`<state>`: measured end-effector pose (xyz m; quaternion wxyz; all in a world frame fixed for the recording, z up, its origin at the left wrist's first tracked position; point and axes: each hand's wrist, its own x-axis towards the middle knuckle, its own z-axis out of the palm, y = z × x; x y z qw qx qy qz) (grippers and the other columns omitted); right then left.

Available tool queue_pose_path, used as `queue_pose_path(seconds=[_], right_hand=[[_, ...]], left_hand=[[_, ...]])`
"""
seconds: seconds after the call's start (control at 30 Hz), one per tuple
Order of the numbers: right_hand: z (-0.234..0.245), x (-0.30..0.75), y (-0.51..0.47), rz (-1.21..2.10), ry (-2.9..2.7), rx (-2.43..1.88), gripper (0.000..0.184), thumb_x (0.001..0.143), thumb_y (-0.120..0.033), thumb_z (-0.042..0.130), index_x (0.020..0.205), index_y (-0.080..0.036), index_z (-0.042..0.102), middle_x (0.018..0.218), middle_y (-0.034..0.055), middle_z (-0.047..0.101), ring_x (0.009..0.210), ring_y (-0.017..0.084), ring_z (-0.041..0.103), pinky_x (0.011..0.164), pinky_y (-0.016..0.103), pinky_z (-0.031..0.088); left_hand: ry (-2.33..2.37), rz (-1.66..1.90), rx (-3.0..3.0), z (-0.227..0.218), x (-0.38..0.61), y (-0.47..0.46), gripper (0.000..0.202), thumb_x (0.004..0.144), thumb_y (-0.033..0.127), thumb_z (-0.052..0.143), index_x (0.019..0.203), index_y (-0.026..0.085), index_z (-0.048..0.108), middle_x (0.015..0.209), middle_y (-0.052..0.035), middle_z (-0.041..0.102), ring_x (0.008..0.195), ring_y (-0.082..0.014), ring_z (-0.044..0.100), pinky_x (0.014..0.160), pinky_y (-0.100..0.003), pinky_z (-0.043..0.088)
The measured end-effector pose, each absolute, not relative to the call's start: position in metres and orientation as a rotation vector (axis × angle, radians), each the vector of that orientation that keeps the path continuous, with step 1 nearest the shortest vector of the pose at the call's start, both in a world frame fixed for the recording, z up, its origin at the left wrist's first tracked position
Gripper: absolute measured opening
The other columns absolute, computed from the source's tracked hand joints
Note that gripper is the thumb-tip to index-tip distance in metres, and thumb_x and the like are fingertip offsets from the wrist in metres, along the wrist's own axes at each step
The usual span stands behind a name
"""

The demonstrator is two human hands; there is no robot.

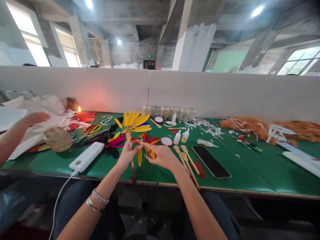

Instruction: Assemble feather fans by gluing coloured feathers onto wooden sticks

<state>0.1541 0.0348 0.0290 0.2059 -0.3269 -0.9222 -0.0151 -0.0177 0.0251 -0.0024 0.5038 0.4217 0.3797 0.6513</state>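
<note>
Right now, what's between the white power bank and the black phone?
In the head view, the left hand and right hand on a yellow feather fan, then wooden spoons.

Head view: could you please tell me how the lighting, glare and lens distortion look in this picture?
In the head view, the windows at the left blow out to white; the candle flame casts a reddish glow on the white partition; the wide lens makes the pillar lean; the left hand holding the yellow feather fan is sharp.
</note>
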Motion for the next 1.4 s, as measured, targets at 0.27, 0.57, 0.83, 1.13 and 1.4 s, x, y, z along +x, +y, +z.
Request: queue_pose_path(seconds=[0.27,0.57,0.83,1.13,1.4], right_hand=[[0.003,0.143,0.043,-0.412,-2.431,-0.642,0.031,0.090,-0.023,0.042,0.118,-0.018,0.055,0.085,0.0047,0.069,0.076,0.013,0.062,0.063,0.023,0.040],[0.013,0.150,0.034,-0.858,-2.344,-0.440,0.033,0.087,-0.005,0.041,0.116,-0.011,0.055,0.073,0.0027,0.065,0.063,0.012,0.054,0.057,0.027,0.037],[0.013,0.151,0.032,-0.840,-2.225,-0.413,0.031,0.084,-0.005,0.047,0.113,-0.012,0.057,0.075,0.0015,0.065,0.062,0.010,0.052,0.058,0.026,0.037],[0.019,0.150,0.029,-0.782,-2.154,-0.393,0.031,0.083,-0.006,0.048,0.110,-0.016,0.058,0.073,0.0008,0.065,0.056,0.010,0.049,0.055,0.026,0.037],[0.017,0.144,0.034,0.109,-2.003,-0.660,0.017,0.091,-0.021,0.033,0.090,-0.018,0.049,0.091,0.0084,0.058,0.085,0.015,0.057,0.074,0.030,0.046]], left_hand=[[0.819,1.518,1.054,0.004,-0.015,0.020,0.044,0.056,0.031,0.076,0.076,0.018,0.039,0.105,-0.0080,0.061,0.090,-0.0236,0.063,0.091,-0.041,0.042],[0.720,1.452,1.053,0.009,-0.013,0.014,0.039,0.059,0.023,0.073,0.069,0.018,0.036,0.105,-0.0060,0.062,0.099,-0.0238,0.059,0.093,-0.039,0.040],[0.747,1.438,1.058,0.011,-0.014,0.012,0.036,0.064,0.027,0.070,0.067,0.018,0.036,0.106,-0.0058,0.062,0.092,-0.0202,0.060,0.081,-0.030,0.045],[0.799,1.443,1.101,0.004,-0.014,0.016,0.034,0.070,0.037,0.064,0.096,0.016,0.058,0.104,-0.0063,0.061,0.099,-0.0212,0.055,0.084,-0.029,0.042],[0.845,1.561,1.069,0.008,-0.022,0.027,0.029,0.074,0.041,0.052,0.086,0.015,0.059,0.099,-0.0095,0.061,0.101,-0.0255,0.054,0.079,-0.034,0.044]])
